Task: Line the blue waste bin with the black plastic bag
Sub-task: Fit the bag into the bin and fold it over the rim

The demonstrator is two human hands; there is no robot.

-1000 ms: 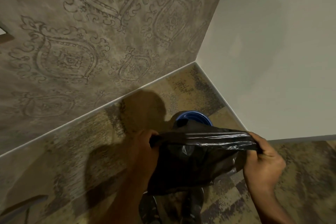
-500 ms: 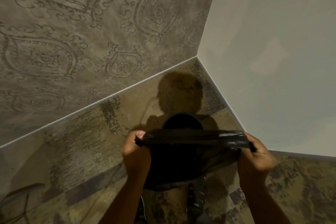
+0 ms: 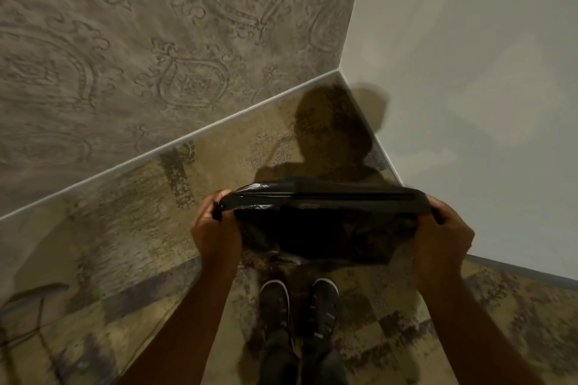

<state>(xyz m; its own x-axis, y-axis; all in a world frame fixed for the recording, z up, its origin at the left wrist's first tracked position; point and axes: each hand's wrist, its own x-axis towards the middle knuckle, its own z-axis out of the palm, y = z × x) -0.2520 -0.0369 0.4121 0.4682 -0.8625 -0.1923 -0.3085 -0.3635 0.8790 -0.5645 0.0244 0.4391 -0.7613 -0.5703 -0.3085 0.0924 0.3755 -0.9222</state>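
2 hands, left hand [image 3: 215, 228] and right hand [image 3: 444, 234], stretch 1 black plastic bag [image 3: 325, 219].

Light was dim and warm; a shadow [image 3: 331, 134] fell across the carpet [image 3: 125, 228] into the corner, edges bent, details perhaps slightly blurred

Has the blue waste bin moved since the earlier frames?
Cannot tell. The black plastic bag, stretched between left hand and right hand, now hides the spot near the wall corner where it showed.
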